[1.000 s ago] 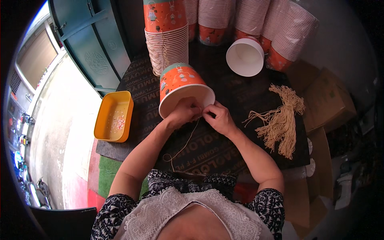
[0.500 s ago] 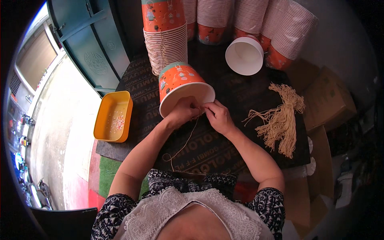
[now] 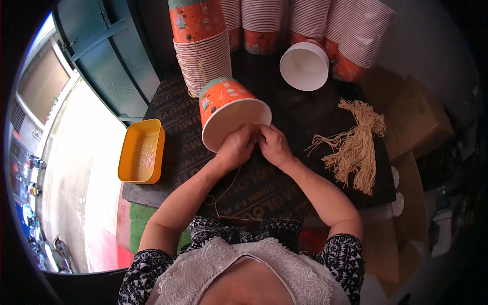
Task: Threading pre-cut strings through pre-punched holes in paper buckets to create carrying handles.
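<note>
Bucket (image 3: 223, 104) tilted over near the middle of the dark table (image 3: 302, 114), orange and printed, its open white mouth facing you, and both your hands are right there at the rim. Your left hand (image 3: 236, 147) sits across the lower edge of that mouth, fingers bent inward; your right hand (image 3: 275, 146) comes in from the other side, its fingers bent too, and the two sets of fingertips meet at the lower right of the rim. How tightly either one is pinched, and on what, cannot be told: your knuckles cover it. Down below your left hand trails a thin cord (image 3: 227, 189), curling into a loop by the table's near edge. Over to your right lies a tied bundle of beige strings (image 3: 361, 145), spread loose at its ends. Behind the bucket rises a tall nested stack (image 3: 203, 61) of the same kind, and beyond to the right one white-lined bucket (image 3: 305, 67) lies tipped before more stacks (image 3: 368, 40). Off to your left sits a yellow tub (image 3: 142, 152), small pink and white bits (image 3: 147, 158) scattered inside.
</note>
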